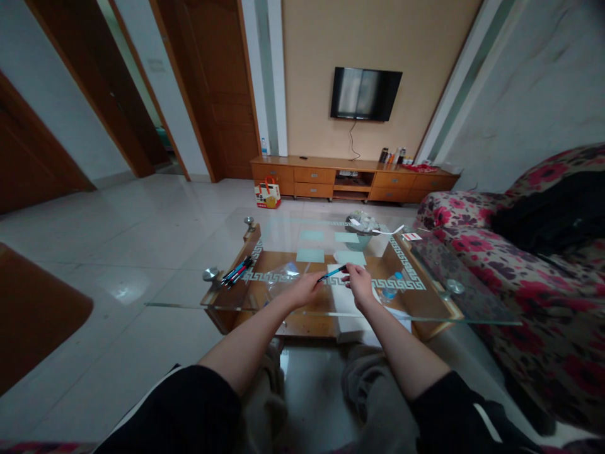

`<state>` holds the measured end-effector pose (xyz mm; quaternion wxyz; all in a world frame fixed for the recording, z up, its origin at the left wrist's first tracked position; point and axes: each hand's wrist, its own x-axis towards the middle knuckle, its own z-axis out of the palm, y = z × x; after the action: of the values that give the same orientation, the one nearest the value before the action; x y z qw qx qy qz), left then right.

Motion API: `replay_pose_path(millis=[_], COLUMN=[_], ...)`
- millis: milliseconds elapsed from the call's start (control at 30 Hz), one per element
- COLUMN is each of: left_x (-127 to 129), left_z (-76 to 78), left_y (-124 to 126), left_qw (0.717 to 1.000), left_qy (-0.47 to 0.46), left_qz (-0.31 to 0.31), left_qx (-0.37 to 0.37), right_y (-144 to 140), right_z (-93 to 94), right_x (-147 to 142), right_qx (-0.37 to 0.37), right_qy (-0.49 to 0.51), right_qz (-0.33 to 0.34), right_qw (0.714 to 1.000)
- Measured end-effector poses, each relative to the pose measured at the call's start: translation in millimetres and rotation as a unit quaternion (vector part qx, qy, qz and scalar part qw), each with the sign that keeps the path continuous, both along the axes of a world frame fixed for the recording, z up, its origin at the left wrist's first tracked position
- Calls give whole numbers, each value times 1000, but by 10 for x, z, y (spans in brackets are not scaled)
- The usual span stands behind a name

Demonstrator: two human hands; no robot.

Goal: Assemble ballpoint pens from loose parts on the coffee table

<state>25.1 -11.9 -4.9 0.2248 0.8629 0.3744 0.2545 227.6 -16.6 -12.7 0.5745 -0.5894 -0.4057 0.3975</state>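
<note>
Holding a blue pen (pixel 332 273) over the glass counter (pixel 189 290), your left hand (pixel 307 289) and right hand (pixel 359 281) each close their fingers on one end.

Dim, even indoor light with a cool grey cast and no hard shadows. A pale glare patch shines on the tiled floor (pixel 123 291) at left. The wall television (pixel 365 93) reflects soft light. Wide-angle distortion bends doorframes and walls outward at the edges; corners look dark and slightly soft.
</note>
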Motion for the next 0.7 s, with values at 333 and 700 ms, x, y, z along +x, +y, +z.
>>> replay_pose_path(millis=[333,700], left_x=[77,278], left_z=[89,148], left_y=[-61,-81], left_qw=[993,970], left_qy=[112,219], left_qz=[28,52], left_qx=[-19,93], right_y=[171,232], right_z=[-58,-61], right_x=[-267,-316], right_qx=[50,27], right_qy=[-20,-136], right_qz=[-24,-111], right_qw=[998,984])
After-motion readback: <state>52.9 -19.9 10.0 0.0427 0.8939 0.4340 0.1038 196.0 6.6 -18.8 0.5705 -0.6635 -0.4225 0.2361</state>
